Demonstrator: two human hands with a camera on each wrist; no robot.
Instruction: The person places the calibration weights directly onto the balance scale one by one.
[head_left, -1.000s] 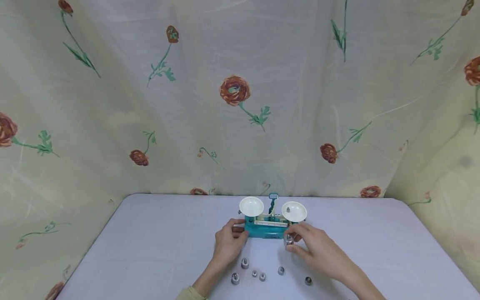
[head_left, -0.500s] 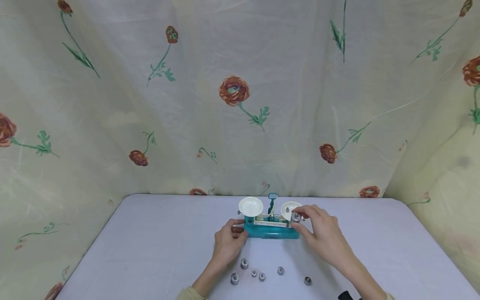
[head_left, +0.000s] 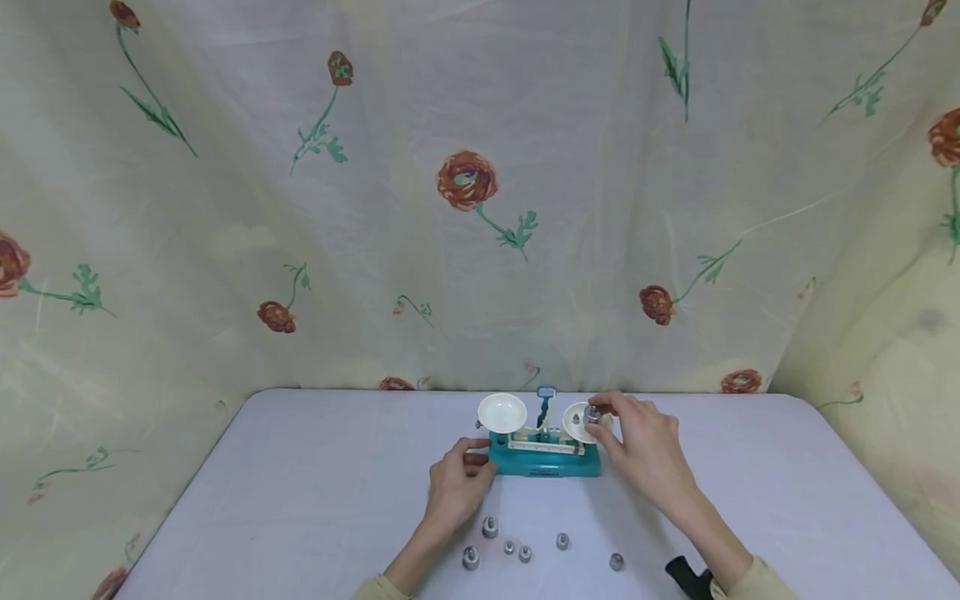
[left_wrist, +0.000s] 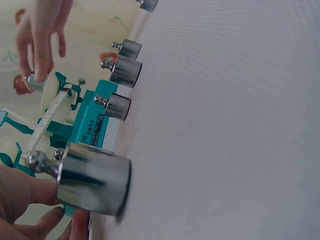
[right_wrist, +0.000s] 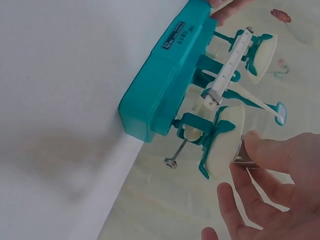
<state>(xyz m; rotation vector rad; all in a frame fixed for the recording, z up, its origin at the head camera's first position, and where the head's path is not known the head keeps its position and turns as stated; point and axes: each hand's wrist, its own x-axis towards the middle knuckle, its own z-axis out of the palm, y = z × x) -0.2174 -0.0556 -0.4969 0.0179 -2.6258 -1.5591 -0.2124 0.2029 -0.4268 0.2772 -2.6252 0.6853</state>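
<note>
A teal balance scale [head_left: 545,465] with two white pans stands toward the back of the table. My left hand [head_left: 457,482] holds the left end of its base, thumb at the front corner and fingers around the side. Over the right pan [head_left: 572,429], my right hand [head_left: 651,446] pinches a shiny metal weight [head_left: 592,414] between thumb and fingertips. In the right wrist view this weight [right_wrist: 245,156] is right at the pan's face, partly hidden by the thumb. A smaller weight [head_left: 576,419] sits in the same pan. The left pan [head_left: 502,413] holds nothing.
Several knobbed metal weights stand on the white cloth in front of the scale, among them a large one [head_left: 470,557] near the left forearm and one [head_left: 617,562] farther right. A black device [head_left: 686,577] is at the right wrist. Flowered curtain [head_left: 465,275] hangs behind the table.
My right hand has lifted the weight from before the base's right end, up and back to the right pan. The left hand stays on the base.
</note>
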